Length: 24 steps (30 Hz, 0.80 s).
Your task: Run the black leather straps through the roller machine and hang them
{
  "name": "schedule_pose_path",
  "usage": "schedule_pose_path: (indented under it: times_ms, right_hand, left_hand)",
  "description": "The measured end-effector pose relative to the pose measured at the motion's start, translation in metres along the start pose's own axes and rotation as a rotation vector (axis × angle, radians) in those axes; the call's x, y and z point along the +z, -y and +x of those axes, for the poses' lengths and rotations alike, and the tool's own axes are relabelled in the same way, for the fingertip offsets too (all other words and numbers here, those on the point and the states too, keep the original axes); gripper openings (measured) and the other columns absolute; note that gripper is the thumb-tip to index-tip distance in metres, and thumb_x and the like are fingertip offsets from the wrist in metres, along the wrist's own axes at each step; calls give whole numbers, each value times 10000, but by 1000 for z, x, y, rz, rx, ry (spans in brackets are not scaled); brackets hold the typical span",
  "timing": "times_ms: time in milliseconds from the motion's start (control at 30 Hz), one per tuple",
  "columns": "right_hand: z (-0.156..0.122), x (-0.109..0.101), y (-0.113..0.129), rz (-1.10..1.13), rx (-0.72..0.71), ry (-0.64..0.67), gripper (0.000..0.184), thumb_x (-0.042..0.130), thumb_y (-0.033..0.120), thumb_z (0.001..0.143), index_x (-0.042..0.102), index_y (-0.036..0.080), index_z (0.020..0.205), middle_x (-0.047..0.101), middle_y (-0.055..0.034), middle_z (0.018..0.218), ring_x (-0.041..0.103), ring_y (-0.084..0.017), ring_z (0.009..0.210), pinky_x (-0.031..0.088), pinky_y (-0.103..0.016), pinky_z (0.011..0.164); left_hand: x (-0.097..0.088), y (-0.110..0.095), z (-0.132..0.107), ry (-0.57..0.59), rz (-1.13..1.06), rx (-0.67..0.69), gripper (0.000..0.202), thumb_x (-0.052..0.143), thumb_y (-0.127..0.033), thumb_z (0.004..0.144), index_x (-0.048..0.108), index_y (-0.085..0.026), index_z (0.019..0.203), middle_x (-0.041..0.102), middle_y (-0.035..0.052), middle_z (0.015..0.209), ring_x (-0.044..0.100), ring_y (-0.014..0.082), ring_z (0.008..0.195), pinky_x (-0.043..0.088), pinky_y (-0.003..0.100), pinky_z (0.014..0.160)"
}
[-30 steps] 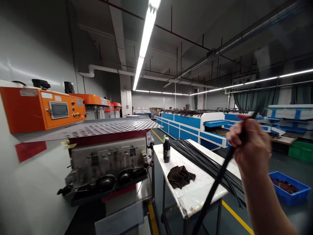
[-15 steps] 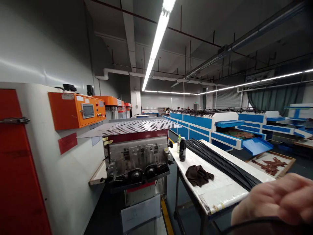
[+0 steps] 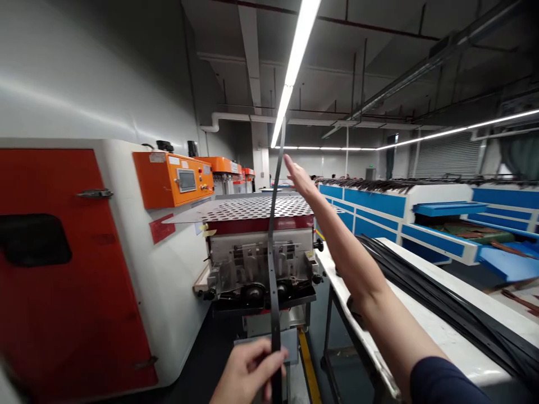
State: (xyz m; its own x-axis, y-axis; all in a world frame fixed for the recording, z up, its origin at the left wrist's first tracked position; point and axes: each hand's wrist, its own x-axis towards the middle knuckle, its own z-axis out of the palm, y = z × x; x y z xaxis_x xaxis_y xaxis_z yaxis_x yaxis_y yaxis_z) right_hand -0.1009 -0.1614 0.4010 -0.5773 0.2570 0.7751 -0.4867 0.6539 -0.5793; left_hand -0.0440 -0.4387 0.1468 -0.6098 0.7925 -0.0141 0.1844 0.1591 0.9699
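A long black belt strap (image 3: 273,275), with a few small holes along it, stretches upright in front of me. My left hand (image 3: 250,367) pinches its lower part between thumb and fingers, near the bottom of the view. Farther off, my right hand (image 3: 298,175) is raised at the end of my outstretched arm, close beside the strap's upper part. Its fingers look extended, and the strap's far end rises past them. Whether the fingertips touch the strap is hard to see. More black straps (image 3: 446,297) lie in a long bundle on the white table (image 3: 425,331) to my right.
Straight ahead stands a machine with rollers (image 3: 252,252), topped by a perforated sheet (image 3: 240,209). On the left are a white and red cabinet (image 3: 122,314) and an orange control box (image 3: 168,179). Blue and white conveyor machines (image 3: 370,216) run along the right.
My right arm has swung out forward, and the strap now stands upright before me. My left hand now shows, pinching it. The view has turned left, and my blurred hand at lower right is gone.
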Motion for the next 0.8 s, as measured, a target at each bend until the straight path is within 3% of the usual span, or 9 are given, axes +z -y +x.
schedule_pose_path:
  times_ms: [33, 100, 133, 200, 300, 433, 600, 700, 800]
  right_hand:
    - [-28, 1, -9, 11, 21, -34, 588, 390, 571, 967, 553, 83, 1252, 639, -136, 1111, 602, -199, 959, 480, -316, 779]
    - [-98, 3, -23, 35, 74, -17, 543, 433, 609, 930, 671, 128, 1005, 685, -87, 925, 623, -180, 829, 483, -283, 712]
    - [-133, 5, -29, 87, 159, 90, 546, 438, 616, 923, 686, 129, 905, 686, -70, 797, 623, -165, 716, 473, -263, 633]
    - [-197, 8, -38, 251, 388, 383, 532, 451, 609, 919, 681, 130, 897, 680, -59, 702, 613, -155, 568, 437, -242, 500]
    - [-255, 20, -42, 413, 517, 562, 433, 549, 551, 895, 686, 140, 895, 654, -36, 749, 570, -120, 571, 417, -206, 469]
    - [-268, 34, -39, 529, 501, 540, 353, 662, 490, 840, 695, 150, 931, 587, 8, 749, 463, -72, 553, 406, -179, 480]
    - [-258, 34, -47, 482, 530, 582, 339, 680, 494, 824, 632, 159, 843, 531, 32, 680, 523, -96, 557, 438, -200, 509]
    - [-251, 35, -44, 403, 467, 667, 307, 640, 471, 864, 605, 168, 833, 549, 25, 705, 560, -110, 589, 452, -212, 544]
    - [-225, 35, -29, 344, 358, 718, 301, 601, 464, 892, 590, 172, 822, 562, 16, 731, 586, -128, 626, 468, -226, 560]
  left_hand:
    - [-2, -14, 10, 8, -51, 29, 391, 598, -528, 801, 659, -142, 776, 669, 14, 745, 487, 65, 471, 408, 207, 471]
    - [-4, -35, 27, 0, -132, 73, 350, 605, -471, 812, 640, -128, 753, 666, 27, 751, 468, 51, 461, 406, 191, 458]
    - [-5, -43, 34, -13, -158, 87, 334, 607, -451, 814, 634, -125, 745, 662, 29, 746, 465, 49, 457, 414, 189, 454]
    - [-6, -51, 46, -33, -197, 125, 307, 599, -414, 823, 623, -125, 724, 653, 27, 743, 467, 48, 453, 436, 190, 454]
    - [-2, -54, 62, -35, -212, 179, 289, 589, -382, 829, 626, -125, 703, 590, -9, 639, 476, 53, 442, 435, 186, 448]
    - [4, -63, 81, -17, -158, 184, 226, 623, -322, 811, 664, -108, 872, 526, -53, 545, 422, 28, 404, 333, 149, 412]
    - [-18, -103, 102, 35, -199, 170, 354, 667, -368, 791, 614, -167, 1077, 646, 6, 786, 384, 13, 436, 282, 149, 374]
    - [-43, -139, 117, 0, -141, 210, 289, 670, -399, 791, 648, -167, 961, 625, 1, 768, 371, 4, 440, 233, 154, 369]
    - [-71, -178, 133, 16, -85, 328, 232, 688, -366, 783, 650, -137, 791, 619, 22, 748, 383, 10, 467, 236, 180, 384]
